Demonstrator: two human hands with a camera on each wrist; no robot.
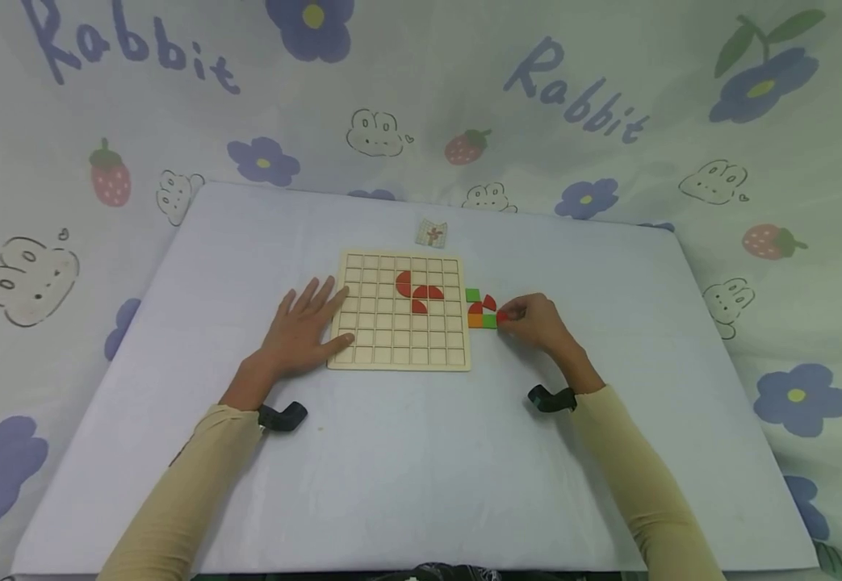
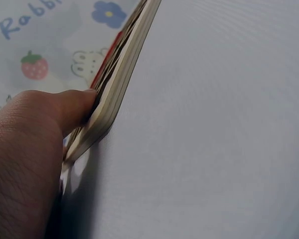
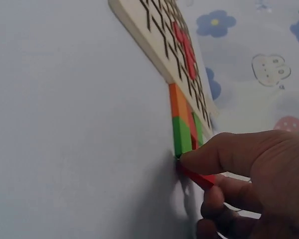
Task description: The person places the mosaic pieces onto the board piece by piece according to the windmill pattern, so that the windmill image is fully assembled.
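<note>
A pale wooden grid board (image 1: 370, 359) lies in the middle of the table, with several red quarter-circle pieces (image 1: 404, 284) set in its upper right cells. My left hand (image 1: 300, 331) rests on the board's left edge, fingers spread and straight; in the left wrist view the thumb (image 2: 74, 107) touches the board's rim. Just right of the board, my right hand (image 1: 537, 323) pinches a red piece (image 3: 202, 179) between thumb and fingers. Beside it sit green (image 1: 472, 295), orange (image 1: 475, 321) and red (image 1: 489, 303) loose pieces, close together.
A small patterned card (image 1: 431, 234) with a red figure lies behind the board. The white table (image 1: 391, 484) meets a cloth (image 1: 304, 105) printed with rabbits, flowers and strawberries at its back and sides. Each wrist wears a black camera band (image 1: 282, 416).
</note>
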